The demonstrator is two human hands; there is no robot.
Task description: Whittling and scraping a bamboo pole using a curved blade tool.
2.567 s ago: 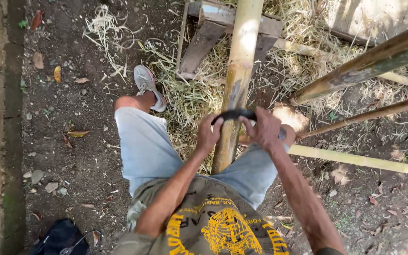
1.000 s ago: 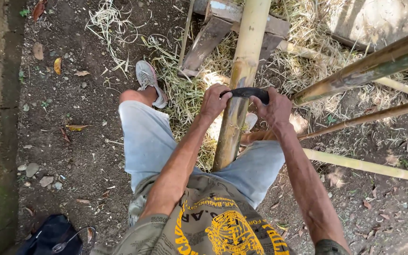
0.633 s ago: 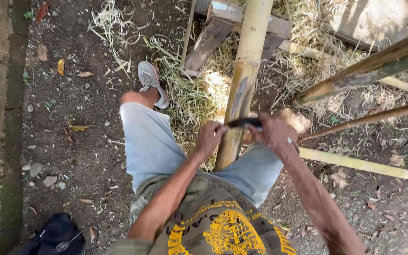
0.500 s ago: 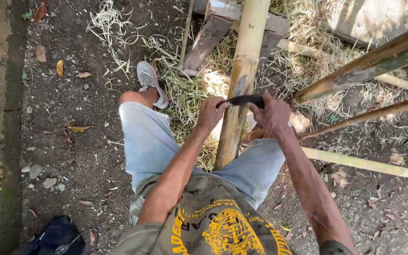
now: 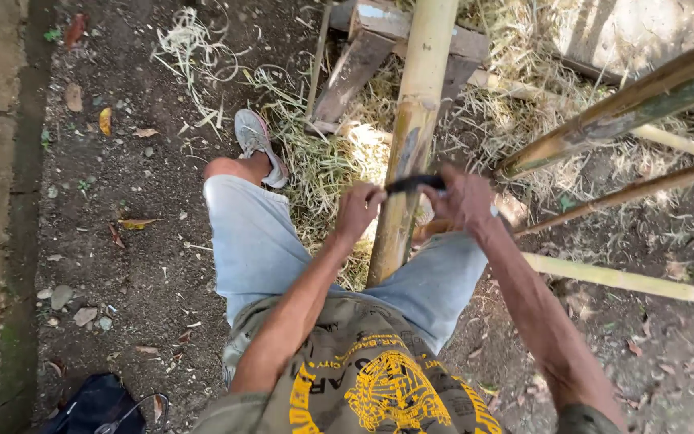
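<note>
Across the thick bamboo pole [image 5: 411,153] that runs up between the person's knees lies a dark curved blade [image 5: 415,184], and both hands are closed on it: the left hand [image 5: 357,210] grips the end on the pole's left side, the right hand [image 5: 463,198] grips the end on its right side. Compared with half a second ago the blade sits a little lower on the pole, nearer the body, much as it did in the frame before that, so it is travelling back and forth along the same stretch; that reads as repeated scraping strokes over the pole's skin, and a darker, worn patch on the pole just above the blade fits this. The pole's far end rests on a wooden stand [image 5: 363,56] beyond the blade, with pale shavings [image 5: 323,161] heaped to the pole's left beside a grey shoe [image 5: 255,141]. Right of the pole, thinner bamboo poles [image 5: 620,112] slant away.
</note>
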